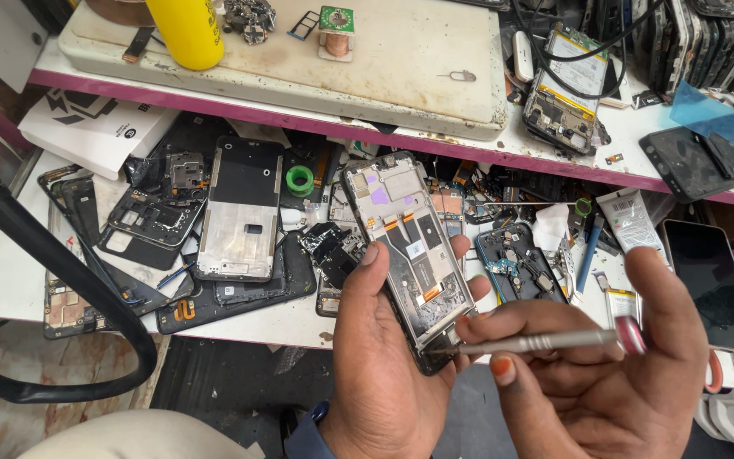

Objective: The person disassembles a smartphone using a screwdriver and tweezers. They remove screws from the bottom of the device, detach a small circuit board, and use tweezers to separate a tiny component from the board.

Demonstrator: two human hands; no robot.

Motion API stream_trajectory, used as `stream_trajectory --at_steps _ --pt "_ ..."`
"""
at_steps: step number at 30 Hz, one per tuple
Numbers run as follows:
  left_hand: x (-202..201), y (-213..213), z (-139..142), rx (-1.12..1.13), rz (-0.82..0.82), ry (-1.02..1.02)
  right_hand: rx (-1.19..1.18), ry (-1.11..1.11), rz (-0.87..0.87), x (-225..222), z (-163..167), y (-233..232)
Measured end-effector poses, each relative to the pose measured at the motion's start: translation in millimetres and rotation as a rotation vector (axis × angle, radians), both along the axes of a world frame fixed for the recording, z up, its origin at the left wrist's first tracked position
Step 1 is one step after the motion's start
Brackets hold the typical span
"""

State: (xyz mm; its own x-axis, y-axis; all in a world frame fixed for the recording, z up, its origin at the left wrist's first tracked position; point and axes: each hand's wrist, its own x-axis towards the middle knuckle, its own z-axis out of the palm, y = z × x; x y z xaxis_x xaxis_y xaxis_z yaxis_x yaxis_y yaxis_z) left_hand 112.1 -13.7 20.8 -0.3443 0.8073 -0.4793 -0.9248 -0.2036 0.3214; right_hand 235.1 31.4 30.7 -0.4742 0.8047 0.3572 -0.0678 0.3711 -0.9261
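- Far left, a thick black ribbed hose loops down across the lower shelf edge.
- Next to it there's a pile of black phone back covers and frames, with a flat silver phone mid-frame lying on top, long axis roughly upright.
- Up on the dirty cream work mat sits a yellow plastic bottle.
- Left hand is wrapped around the lower part of an opened black phone chassis with bare internals. Thumb on its left edge, fingertips showing past the right edge, so a firm closed grip.
- That chassis is held in the air in front of the shelf, long axis tilted, top end pointing up and a bit left, bottom end down-right.
- Right hand pinches a slim silver metal screwdriver with a pink end cap, lying almost horizontal, tip pointing left and touching the chassis's bottom corner.
- Far right, a dark glass phone screen lies on the shelf.
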Motion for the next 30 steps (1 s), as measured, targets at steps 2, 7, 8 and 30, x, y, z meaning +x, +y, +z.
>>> stream_trajectory --at_steps 2,7,8,30 --pt "-1 0 3 0.023 -0.005 0.021 -0.019 0.07 0.009 -4 5 -3" --pt "-1 -1 6 0.076 -0.002 -0.012 -0.013 0.07 -0.195 -7 7 -7" --pt "0 -1 5 0.066 -0.012 -0.021 0.013 0.101 -0.173 -7 6 -6" --pt "4 -2 -9 0.396 -0.063 -0.024 0.106 -0.136 -0.238 -9 -9 1"
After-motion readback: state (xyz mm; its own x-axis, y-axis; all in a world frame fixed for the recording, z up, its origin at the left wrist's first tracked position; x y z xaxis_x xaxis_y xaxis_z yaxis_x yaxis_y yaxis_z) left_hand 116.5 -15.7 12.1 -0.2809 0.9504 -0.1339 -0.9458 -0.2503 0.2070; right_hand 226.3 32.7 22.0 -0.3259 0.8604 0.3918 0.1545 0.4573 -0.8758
